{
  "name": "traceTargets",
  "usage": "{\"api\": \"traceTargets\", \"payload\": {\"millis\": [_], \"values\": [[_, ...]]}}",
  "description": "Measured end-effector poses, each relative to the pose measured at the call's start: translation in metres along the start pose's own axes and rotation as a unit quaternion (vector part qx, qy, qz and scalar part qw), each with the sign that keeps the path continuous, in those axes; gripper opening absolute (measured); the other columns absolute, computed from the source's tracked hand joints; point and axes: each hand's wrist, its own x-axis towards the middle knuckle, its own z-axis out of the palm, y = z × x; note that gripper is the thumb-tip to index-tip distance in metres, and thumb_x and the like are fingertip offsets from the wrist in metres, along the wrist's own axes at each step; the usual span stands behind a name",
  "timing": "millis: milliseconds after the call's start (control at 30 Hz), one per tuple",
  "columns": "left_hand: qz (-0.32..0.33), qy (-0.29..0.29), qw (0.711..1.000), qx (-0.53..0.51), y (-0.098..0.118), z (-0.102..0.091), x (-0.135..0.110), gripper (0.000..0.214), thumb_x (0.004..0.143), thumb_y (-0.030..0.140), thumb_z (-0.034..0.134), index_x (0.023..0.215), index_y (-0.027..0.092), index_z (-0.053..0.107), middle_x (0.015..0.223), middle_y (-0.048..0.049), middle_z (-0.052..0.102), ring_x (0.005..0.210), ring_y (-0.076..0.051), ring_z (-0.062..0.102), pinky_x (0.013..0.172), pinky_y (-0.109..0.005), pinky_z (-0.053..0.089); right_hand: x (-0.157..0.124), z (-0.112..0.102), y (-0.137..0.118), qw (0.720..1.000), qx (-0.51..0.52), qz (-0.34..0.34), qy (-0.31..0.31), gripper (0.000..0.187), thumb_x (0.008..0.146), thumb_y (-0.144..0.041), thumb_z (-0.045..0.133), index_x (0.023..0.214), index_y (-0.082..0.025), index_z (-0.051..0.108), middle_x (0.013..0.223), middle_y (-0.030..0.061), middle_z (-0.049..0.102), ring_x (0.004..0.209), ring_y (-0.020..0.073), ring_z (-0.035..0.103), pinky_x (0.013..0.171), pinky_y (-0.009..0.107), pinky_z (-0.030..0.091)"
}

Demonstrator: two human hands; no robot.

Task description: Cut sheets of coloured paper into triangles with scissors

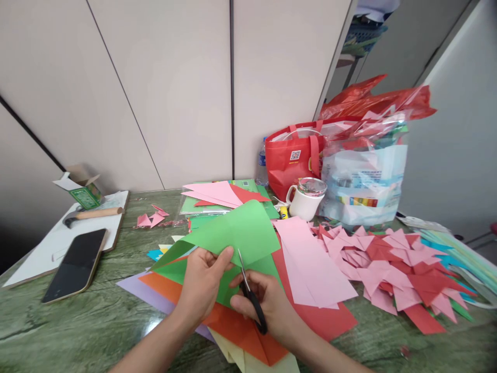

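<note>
My left hand [204, 280] pinches the lower edge of a green sheet of paper [240, 228] between thumb and fingers, and the sheet is held up at a tilt. In my right hand [267, 305] are black-handled scissors [252, 300]. Their blades point up and meet the green sheet's near edge, just right of my left thumb. Under my hands lies a fanned stack of coloured paper, with orange [240, 331], purple [143, 290] and pale yellow sheets showing. Pink paper strips [310, 264] rest on a red sheet [334, 321] to the right.
Folded pink and red paper pieces [392, 264] are heaped at the right. Behind stand a white mug [306, 202], a red bag [283, 166] and a filled plastic bag [361, 181]. A phone [75, 267], a hammer [93, 213] and a small box [83, 191] lie at the left.
</note>
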Motion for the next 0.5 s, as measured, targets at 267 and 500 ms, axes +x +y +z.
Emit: {"api": "traceTargets", "payload": {"millis": [267, 500], "values": [[0.004, -0.006, 1.000, 0.008, -0.0006, 0.0002, -0.0005, 0.040, 0.054, 0.035, 0.074, 0.048, 0.019, 0.037, 0.040, 0.0102, 0.039, 0.044, -0.009, 0.051, 0.047, -0.021, 0.041, 0.0001, 0.0035, -0.0038, 1.000, 0.013, 0.020, 0.013, 0.036, 0.062, -0.041, 0.072, 0.076, -0.014, 0.055, 0.048, -0.0051, 0.050, 0.041, 0.0066, 0.041, 0.041, 0.019, 0.032], [0.008, -0.011, 1.000, 0.021, -0.0015, 0.0001, 0.0000, 0.039, 0.055, 0.036, 0.073, 0.048, 0.019, 0.038, 0.040, 0.0099, 0.038, 0.044, -0.010, 0.051, 0.047, -0.022, 0.041, 0.0001, 0.0032, 0.0018, 0.999, 0.020, 0.029, 0.018, 0.033, 0.062, -0.041, 0.071, 0.074, -0.014, 0.054, 0.044, -0.0057, 0.052, 0.036, 0.0064, 0.043, 0.037, 0.018, 0.032]]}}
